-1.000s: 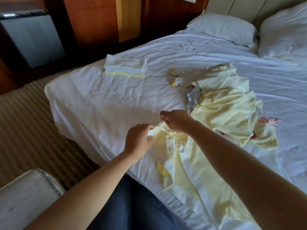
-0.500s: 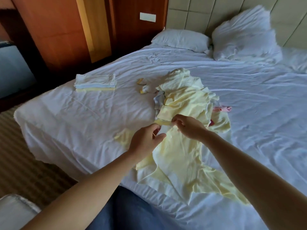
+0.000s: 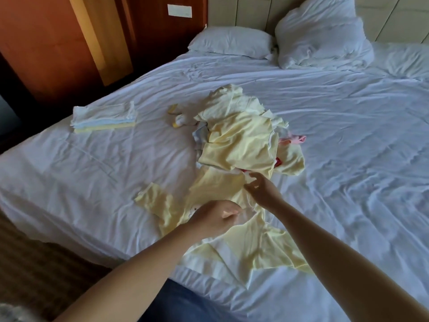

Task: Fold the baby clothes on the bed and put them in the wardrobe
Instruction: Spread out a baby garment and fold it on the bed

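Romper (image 3: 222, 240) was being laid flat on the bed (image 3: 92, 177), seemingly with no fold made yet.
It lay just in front of the pile (image 3: 239, 140). The left hand (image 3: 216, 217) curled on its chest, grip unclear, and the right hand (image 3: 260, 189) was loose-fingered at its collar, holding nothing. The next move likely called for smoothing, then sleeves in. A folded stack (image 3: 103, 118) sat left of the pile; no wardrobe interior showed.

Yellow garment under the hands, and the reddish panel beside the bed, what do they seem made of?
The yellow garment: soft matte knit, likely cotton; it lies limp and creased. The reddish panel: wood or veneer, smooth semi-gloss, warm brown tone, slight sheen; which is unclear.
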The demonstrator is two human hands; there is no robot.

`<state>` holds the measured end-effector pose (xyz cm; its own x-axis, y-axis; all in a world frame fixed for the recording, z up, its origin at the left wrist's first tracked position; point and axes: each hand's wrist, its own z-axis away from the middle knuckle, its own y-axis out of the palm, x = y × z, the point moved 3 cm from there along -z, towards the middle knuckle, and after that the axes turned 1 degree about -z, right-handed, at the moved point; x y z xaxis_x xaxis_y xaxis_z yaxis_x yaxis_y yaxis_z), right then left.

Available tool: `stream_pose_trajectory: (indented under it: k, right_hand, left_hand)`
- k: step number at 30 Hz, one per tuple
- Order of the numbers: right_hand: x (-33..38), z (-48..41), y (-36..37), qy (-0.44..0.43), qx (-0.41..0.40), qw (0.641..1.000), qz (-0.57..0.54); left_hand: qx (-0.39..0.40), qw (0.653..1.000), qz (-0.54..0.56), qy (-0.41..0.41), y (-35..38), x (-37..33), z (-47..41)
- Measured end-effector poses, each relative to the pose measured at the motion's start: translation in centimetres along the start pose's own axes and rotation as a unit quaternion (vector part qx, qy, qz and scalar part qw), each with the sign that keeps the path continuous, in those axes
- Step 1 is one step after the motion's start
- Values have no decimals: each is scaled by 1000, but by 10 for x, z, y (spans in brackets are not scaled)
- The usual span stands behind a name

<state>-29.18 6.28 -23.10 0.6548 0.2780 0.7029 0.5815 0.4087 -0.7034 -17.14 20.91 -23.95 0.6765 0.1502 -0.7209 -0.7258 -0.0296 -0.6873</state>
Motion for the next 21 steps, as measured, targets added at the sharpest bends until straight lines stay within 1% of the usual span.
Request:
stream_pose_trajectory:
  k: [1,2,3,5,6,7,9,11,15,18,19,21]
  right_hand:
    - [0,-2,2,5,-4,1000,4]
    - [0,-4,4,12,-8,1000,8]
    - [0,-5,5,23,-12,1000,12]
    - [1,-8,8,39,-22,999,22]
    - [1,-10,9,41,-30,998,26]
    - [1,-11,10,40,-38,998,28]
    - [2,-15,10,35,-46,998,29]
    - [1,-19,11,35,-50,998,31]
    - [-1,-25,10,45,-62,997,22]
    - [-2,-27,6,54,-84,995,24]
    - [-4,-27,5,56,-85,994,29]
    - [-7,-28,6,66,-66,994,48]
  left_hand:
    - [-25,999,-34,4,-5,0,0]
    - [-30,997,-74,9,-9,0,0]
    - [-11,993,-119,18,-12,-1,2]
    - [56,974,-217,43,-10,-2,6]
    - [73,963,-252,55,-8,-1,8]
    - [71,959,-268,64,-5,1,9]
    - [37,960,-269,73,-3,3,7]
    - [18,960,-271,70,-3,2,5]
    - [27,962,-265,50,-4,3,1]
    - [25,982,-184,46,-4,-3,2]
    - [24,982,-177,54,-3,-6,1]
    - [33,976,-203,67,0,-5,1]
